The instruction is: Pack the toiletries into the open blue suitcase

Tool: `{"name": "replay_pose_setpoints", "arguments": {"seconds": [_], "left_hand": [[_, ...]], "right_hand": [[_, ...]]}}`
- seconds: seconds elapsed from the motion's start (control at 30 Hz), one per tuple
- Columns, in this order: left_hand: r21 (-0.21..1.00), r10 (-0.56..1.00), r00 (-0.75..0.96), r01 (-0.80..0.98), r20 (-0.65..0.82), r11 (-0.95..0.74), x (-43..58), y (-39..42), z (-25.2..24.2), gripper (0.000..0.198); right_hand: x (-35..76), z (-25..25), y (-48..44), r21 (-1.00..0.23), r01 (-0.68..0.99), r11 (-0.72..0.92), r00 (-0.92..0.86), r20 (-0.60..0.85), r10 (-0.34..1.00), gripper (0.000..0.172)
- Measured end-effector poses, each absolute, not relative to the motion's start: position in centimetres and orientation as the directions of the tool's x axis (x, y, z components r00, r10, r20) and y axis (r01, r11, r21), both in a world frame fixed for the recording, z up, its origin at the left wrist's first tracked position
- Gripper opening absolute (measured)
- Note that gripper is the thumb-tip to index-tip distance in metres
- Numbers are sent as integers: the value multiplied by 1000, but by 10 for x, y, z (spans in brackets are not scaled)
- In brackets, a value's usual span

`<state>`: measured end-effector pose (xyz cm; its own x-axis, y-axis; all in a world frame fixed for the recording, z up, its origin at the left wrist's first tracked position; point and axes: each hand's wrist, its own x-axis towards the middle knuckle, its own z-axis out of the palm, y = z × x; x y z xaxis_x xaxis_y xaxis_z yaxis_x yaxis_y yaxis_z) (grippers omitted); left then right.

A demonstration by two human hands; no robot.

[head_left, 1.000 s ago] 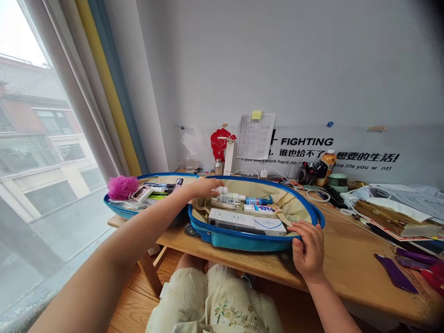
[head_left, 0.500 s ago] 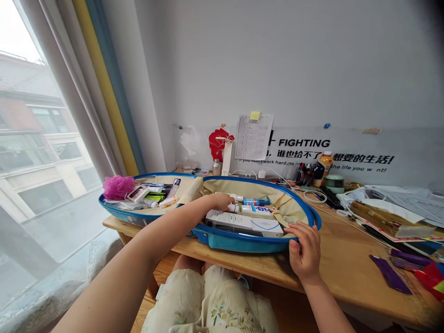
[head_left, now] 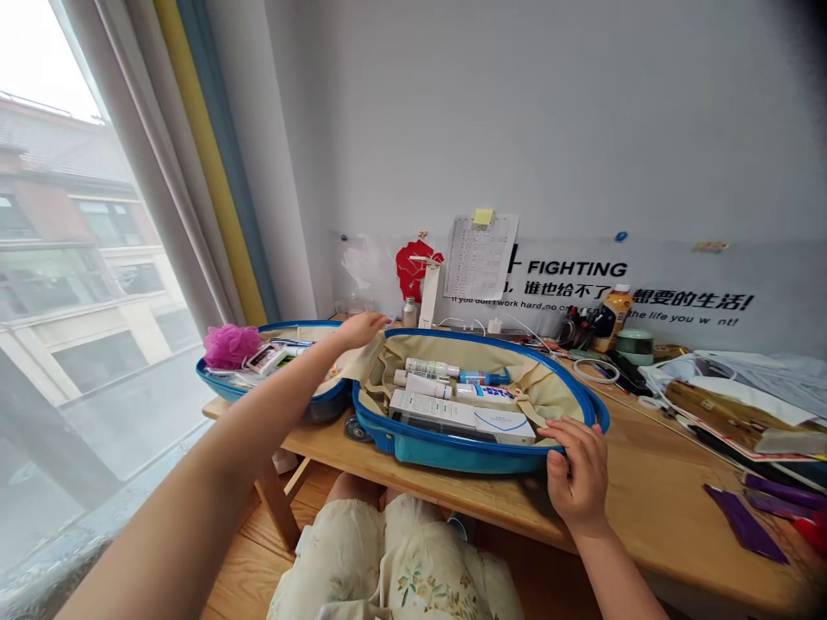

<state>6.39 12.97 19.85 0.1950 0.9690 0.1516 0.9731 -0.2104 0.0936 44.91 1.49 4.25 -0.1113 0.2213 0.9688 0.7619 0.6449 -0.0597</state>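
A small blue suitcase lies open on the wooden desk, its two halves side by side. The right half [head_left: 452,449] holds a long white box [head_left: 460,413] and several tubes and bottles [head_left: 445,379]. The left half [head_left: 258,392] holds a pink bath pouf [head_left: 230,344] and small toiletries. My left hand [head_left: 358,329] reaches over the seam between the halves, fingers spread, holding nothing. My right hand [head_left: 575,469] rests on the front rim of the right half, fingers curled over it.
The desk [head_left: 646,508] carries papers [head_left: 730,400], purple packets [head_left: 743,521], a coiled cable [head_left: 591,368], an orange drink bottle [head_left: 613,310] and a green jar [head_left: 631,343]. A window and curtains stand at the left. My lap in a floral skirt [head_left: 394,564] is below.
My left hand has let go of a small white bottle inside the right half and has moved up and left to the seam. The right hand has stayed on the rim.
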Motion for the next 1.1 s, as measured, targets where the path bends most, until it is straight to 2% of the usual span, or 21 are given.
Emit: {"name": "replay_pose_setpoints", "arguments": {"seconds": [0.07, 0.2, 0.33, 0.5, 0.67, 0.83, 0.97, 1.1], "left_hand": [[71, 987, 107, 991, 116, -116, 24, 124, 201, 50], [8, 998, 13, 1000, -58, -13, -35, 105, 187, 40], [-4, 979, 23, 1000, -204, -24, -54, 94, 165, 46], [4, 960, 58, 998, -273, -59, -52, 97, 152, 44], [-30, 970, 46, 998, -238, -54, -50, 95, 152, 34], [-58, 997, 42, 997, -72, -46, -33, 100, 178, 39], [-70, 988, 131, 990, 78, -126, 15, 119, 202, 45], [-117, 957, 269, 959, 111, -257, 83, 140, 201, 45]], "right_hand": [[449, 43, 15, -59, 762, 645, -113, 969, 222, 23], [449, 42, 16, -67, 765, 641, -107, 968, 228, 24], [450, 40, 17, -71, 768, 637, -101, 968, 229, 25], [450, 40, 17, -52, 763, 644, -115, 970, 215, 24], [449, 40, 16, -56, 775, 629, -111, 969, 223, 25], [449, 41, 15, -52, 782, 621, -115, 967, 226, 25], [449, 41, 15, -42, 782, 622, -127, 966, 225, 24], [449, 40, 14, -59, 778, 625, -110, 967, 228, 25]]}}
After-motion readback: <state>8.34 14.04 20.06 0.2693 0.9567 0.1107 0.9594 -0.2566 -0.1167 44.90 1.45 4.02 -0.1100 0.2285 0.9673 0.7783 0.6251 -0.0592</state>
